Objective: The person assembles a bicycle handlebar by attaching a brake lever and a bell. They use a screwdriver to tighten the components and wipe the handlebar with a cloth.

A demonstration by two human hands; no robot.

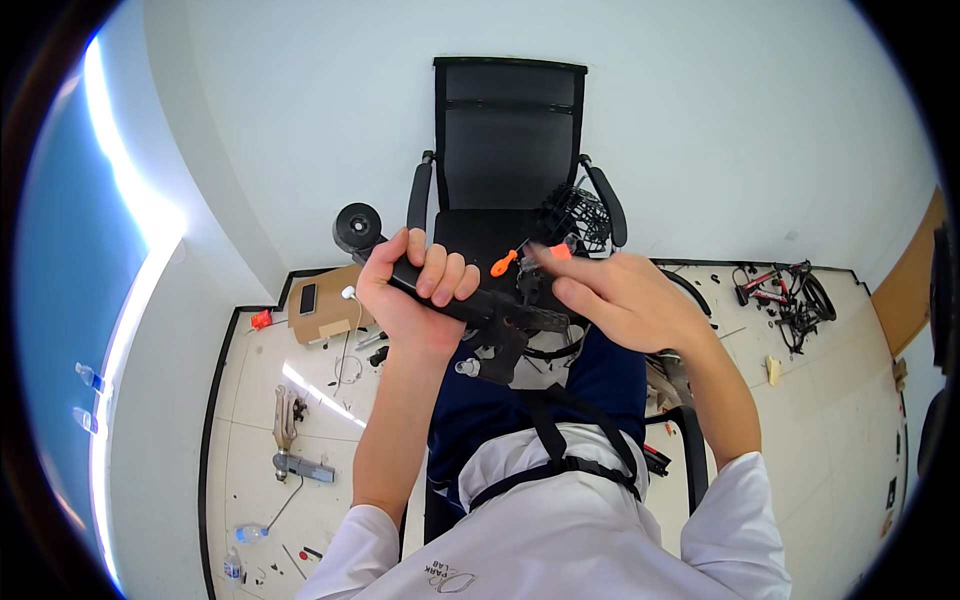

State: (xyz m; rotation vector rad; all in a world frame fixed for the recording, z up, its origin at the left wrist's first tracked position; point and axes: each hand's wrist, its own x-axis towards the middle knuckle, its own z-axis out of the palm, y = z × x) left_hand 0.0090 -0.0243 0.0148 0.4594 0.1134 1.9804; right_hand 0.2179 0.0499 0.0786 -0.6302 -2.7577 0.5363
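Note:
My left hand (420, 290) is closed round a black tubular part (485, 305), held at a slant above my lap. Its upper left end carries a round black disc (358, 227), like a small wheel, and its lower right end is a dark bracket-like joint (505, 345). To the right, my right hand (630, 300) hovers near that joint with its index finger pointing left; motion smears the fingertips. Just beyond them is a bright orange-red piece (561, 252). An orange-handled screwdriver (505, 263) rests on the chair seat ahead.
A black mesh office chair (510, 130) faces me, a black basket (578, 215) on its seat. On the left floor are a cardboard piece (330, 318) with a phone (308, 298), a grey metal part (303, 467) and bottles (252, 534). Black frame parts (790, 300) lie at right.

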